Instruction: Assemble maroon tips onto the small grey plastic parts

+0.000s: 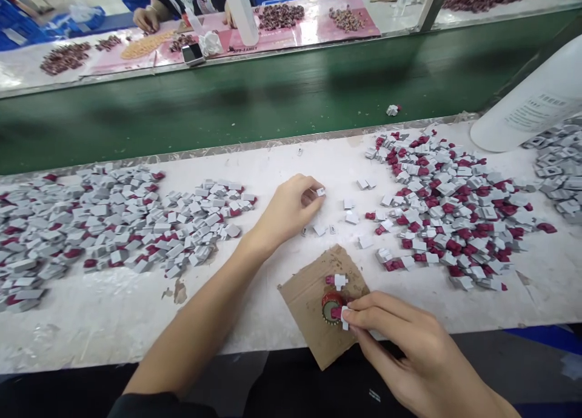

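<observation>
My left hand [297, 206] is closed over the white table, with a small white plastic piece [321, 192] pinched between thumb and forefinger. Several similar loose white pieces [350, 216] lie just to its right. My right hand [395, 333] grips a small white-and-maroon plastic part [344, 317], its maroon end over an upturned bottle cap [330, 309]. Whether that end touches the cap, I cannot tell. The cap rests on a square of brown cardboard [300, 291] near the table's front edge. Another white-and-maroon part [337, 281] lies on the cardboard behind the cap.
Heaps of grey-white and maroon parts spread at left [136, 218] and right [445, 212]. A white bottle [527, 97] stands at the far right. Beyond the green conveyor belt [204, 115], a person's hand [146, 20] rests at another bench with small piles.
</observation>
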Action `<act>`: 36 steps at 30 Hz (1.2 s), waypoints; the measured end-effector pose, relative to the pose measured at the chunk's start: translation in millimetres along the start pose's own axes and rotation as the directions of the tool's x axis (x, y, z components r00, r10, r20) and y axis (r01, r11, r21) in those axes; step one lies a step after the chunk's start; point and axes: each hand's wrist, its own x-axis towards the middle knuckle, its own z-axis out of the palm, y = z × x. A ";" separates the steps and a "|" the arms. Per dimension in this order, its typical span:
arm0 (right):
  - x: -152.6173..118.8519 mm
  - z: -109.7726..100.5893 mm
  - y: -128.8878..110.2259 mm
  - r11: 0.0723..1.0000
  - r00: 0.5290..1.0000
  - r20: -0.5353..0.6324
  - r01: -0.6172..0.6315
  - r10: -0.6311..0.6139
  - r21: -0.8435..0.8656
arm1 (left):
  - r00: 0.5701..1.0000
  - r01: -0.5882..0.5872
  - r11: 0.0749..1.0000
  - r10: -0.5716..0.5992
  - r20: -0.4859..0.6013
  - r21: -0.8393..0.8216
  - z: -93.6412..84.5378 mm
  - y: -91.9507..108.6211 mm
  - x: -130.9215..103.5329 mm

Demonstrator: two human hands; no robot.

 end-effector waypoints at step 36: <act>43.1 -44.6 35.8 0.826 0.849 -0.341 -0.177 0.403 0.535 | 0.939 0.253 0.662 0.006 0.343 -0.705 18.4 71.5 -34.0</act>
